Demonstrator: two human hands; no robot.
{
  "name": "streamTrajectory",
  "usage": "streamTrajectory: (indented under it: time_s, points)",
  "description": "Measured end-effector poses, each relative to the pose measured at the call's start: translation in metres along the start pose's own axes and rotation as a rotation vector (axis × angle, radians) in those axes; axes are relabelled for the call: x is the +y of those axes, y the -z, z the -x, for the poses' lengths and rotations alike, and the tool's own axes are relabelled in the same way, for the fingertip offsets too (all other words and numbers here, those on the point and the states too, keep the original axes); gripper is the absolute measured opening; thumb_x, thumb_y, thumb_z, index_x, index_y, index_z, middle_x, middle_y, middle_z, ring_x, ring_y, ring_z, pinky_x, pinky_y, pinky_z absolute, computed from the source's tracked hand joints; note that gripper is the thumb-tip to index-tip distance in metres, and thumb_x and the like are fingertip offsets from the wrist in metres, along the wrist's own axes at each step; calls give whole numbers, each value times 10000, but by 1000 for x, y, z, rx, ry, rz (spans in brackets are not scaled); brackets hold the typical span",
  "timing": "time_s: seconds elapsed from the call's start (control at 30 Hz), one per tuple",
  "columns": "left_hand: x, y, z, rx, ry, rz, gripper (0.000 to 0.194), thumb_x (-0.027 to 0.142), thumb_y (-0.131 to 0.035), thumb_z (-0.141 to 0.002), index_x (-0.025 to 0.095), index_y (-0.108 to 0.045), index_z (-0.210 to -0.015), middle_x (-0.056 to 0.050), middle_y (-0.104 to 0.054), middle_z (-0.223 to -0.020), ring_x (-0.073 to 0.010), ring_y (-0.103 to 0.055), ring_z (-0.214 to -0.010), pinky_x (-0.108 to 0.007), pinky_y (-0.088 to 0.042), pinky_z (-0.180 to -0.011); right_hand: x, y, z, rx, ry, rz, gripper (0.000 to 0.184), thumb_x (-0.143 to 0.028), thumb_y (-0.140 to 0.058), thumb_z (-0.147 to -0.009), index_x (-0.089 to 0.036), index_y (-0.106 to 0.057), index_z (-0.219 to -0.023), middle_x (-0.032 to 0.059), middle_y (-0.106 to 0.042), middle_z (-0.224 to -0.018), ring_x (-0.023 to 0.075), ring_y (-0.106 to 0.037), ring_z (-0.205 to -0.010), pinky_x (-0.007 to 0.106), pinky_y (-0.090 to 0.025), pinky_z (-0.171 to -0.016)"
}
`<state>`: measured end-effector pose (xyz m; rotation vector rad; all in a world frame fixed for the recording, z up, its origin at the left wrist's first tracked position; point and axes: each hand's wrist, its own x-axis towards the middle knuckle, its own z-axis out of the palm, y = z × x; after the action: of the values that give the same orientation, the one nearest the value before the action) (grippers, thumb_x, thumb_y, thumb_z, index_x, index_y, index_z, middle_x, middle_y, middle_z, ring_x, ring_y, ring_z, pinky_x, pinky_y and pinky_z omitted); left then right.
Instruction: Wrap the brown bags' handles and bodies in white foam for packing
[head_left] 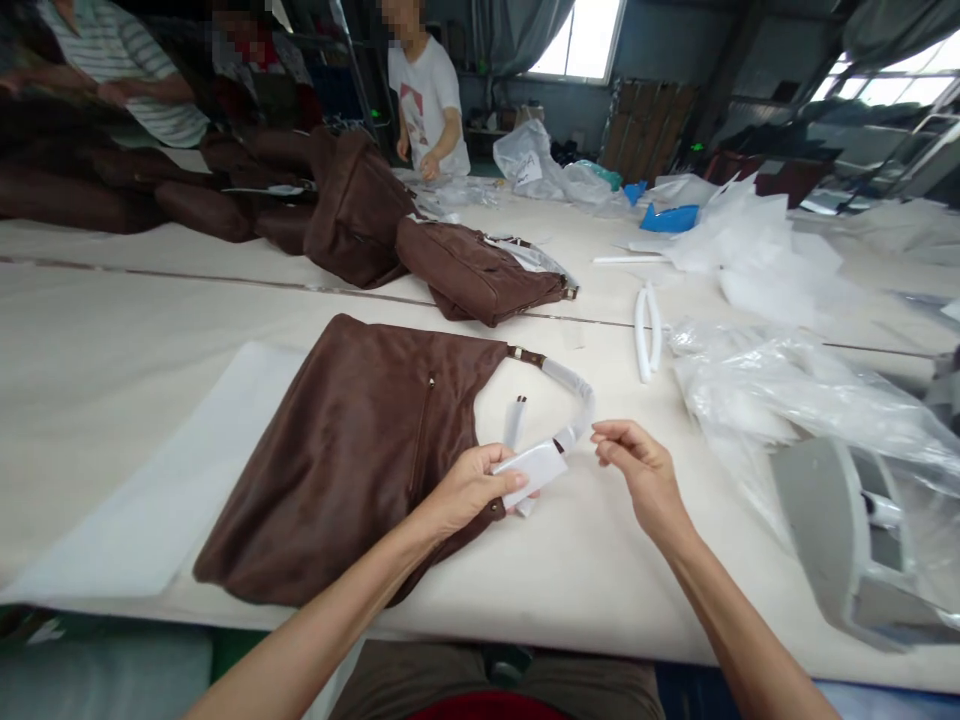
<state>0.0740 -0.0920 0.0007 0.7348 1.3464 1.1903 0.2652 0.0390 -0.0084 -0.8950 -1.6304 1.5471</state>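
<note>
A dark brown shoulder bag (360, 450) lies flat on the table in front of me, its zip facing up. Its strap (574, 385) loops to the right, mostly covered in a clear or whitish wrap. My left hand (480, 485) grips a white wrapping sheet (536, 470) folded around the strap's lower end, thumb on top. Just right of the strap, my right hand (637, 465) hovers with thumb and fingertips drawn together; anything between them is too small to make out. A narrow wrapped strip (515, 420) lies inside the strap loop.
A grey tape dispenser (817, 540) stands at the right, beside crumpled clear plastic (810, 390). White foam tubes (647, 335) lie beyond my right hand. More brown bags (487, 275) sit across the table. Thin white sheeting (172, 470) lies left. Several people stand opposite, including one in a white shirt (431, 90).
</note>
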Motion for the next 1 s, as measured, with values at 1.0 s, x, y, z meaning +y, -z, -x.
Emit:
streamTrajectory:
  time_s: [1.0]
  points:
    - [-22, -9, -42, -75, -46, -562, 592, 730, -579, -732, 186, -679, -941, -22, -750, -804, -250, -679, -768, -256, -504, -730, -60, 183, 109, 878, -39, 667, 289, -466, -616, -764, -193, -698, -811, 60, -687, -865, 237, -612, -880, 332, -461, -786]
